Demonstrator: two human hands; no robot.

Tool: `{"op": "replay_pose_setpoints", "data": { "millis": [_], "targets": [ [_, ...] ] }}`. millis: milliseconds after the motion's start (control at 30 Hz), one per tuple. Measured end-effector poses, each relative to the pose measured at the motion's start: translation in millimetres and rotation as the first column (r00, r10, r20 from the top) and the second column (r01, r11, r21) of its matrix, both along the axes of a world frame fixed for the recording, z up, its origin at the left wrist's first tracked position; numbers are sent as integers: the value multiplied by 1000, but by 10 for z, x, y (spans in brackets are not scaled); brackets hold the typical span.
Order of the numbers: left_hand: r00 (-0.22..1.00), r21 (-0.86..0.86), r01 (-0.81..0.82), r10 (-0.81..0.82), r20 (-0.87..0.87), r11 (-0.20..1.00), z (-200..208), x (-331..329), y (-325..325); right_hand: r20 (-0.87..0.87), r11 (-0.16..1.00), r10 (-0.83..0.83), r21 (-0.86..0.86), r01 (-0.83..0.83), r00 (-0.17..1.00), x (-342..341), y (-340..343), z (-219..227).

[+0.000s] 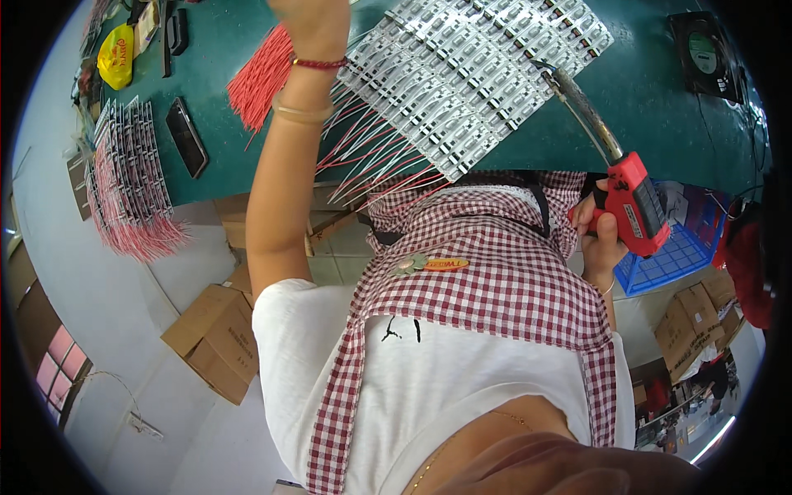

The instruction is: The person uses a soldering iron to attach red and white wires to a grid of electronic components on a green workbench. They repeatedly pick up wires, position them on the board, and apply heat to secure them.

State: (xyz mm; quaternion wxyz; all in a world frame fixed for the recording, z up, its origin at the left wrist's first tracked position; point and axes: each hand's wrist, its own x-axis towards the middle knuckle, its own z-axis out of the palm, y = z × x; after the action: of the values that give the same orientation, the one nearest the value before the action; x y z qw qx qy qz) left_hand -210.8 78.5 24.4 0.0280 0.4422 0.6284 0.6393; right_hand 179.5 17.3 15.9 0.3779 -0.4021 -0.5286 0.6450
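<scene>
My right hand [604, 235] is closed around the handle of a red soldering gun [634, 206]. Its metal barrel slants up and left, and the tip is over the right part of a panel of small silvery circuit boards [462, 82]. I cannot tell whether the tip touches it. Red and white wires [379, 153] trail from the panel's near left side. My left hand [313, 18] reaches to the top edge of the head view, above a bundle of loose red wires [260, 82]. Its fingers are cut off by the frame, so what they hold is hidden.
On the green table [223, 169] lie a black phone [187, 137], a stack of wired panels [132, 177] overhanging the left edge and a yellow bag [116, 58]. A black fan-like device [705, 54] is at right. Below are a blue crate [670, 262] and cardboard boxes [216, 340].
</scene>
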Motion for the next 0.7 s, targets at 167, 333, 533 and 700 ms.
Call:
{"op": "replay_pose_setpoints", "data": {
  "millis": [167, 333, 533, 700],
  "targets": [
    [975, 84, -25, 5, 224, 996, -32, 146, -189, -29, 1000, 13, -7, -13, 1000, -5, -17, -36],
    [980, -7, 72, -69, 185, 997, 76, 257, -249, 9, 1000, 19, 21, -19, 1000, -33, -26, -23],
    [983, -288, 173, -148, 106, 942, 356, 517, -648, 3, 1000, -7, 4, 7, 1000, 0, -77, -18],
    [801, -448, 217, -421, -425, 867, 125, 1028, -924, 13, 994, 64, -94, -62, 998, 158, -152, -22]
  ]
}}
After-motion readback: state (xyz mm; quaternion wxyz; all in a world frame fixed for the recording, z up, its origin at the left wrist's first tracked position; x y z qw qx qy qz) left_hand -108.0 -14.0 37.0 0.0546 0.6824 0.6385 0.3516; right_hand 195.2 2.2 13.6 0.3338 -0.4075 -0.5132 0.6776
